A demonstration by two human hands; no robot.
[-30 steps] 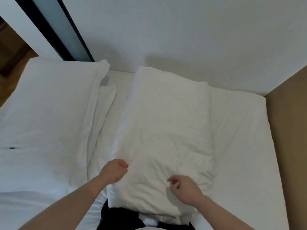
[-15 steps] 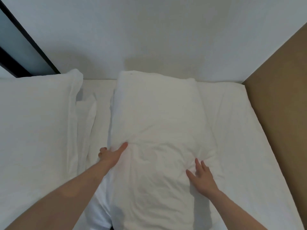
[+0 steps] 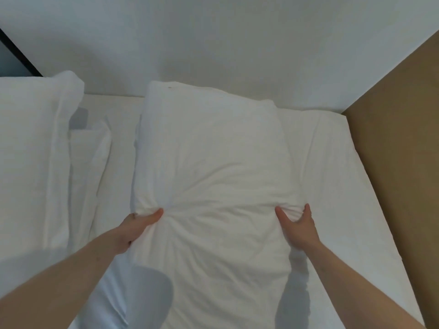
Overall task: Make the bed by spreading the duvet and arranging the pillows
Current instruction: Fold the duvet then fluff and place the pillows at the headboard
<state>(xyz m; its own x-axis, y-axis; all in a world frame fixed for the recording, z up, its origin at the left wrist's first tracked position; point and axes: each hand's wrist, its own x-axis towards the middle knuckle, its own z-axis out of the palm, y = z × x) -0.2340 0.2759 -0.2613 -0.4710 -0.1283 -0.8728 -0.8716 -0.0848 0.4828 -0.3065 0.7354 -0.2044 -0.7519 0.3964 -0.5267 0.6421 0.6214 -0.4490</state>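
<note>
A long white pillow (image 3: 213, 148) lies lengthwise in the middle of the bed, its far end against the wall. My left hand (image 3: 136, 225) grips its left edge, thumb on top and fabric bunched under it. My right hand (image 3: 298, 226) pinches a fold of the pillow's right edge between thumb and fingers. Creases run across the pillow between the two hands. A second white pillow (image 3: 31, 143) lies at the left, partly out of frame. No duvet can be told apart from the white sheet.
The white sheet (image 3: 344, 176) covers the mattress to the right of the pillow. A brown wall panel (image 3: 401, 129) borders the bed's right side and a white wall (image 3: 213, 48) stands at its head. A dark frame (image 3: 16, 58) shows at the upper left.
Both hands slid outward to the pillow's side edges and closed on the fabric, having been flat on top half a second ago. The view has moved closer to the wall.
</note>
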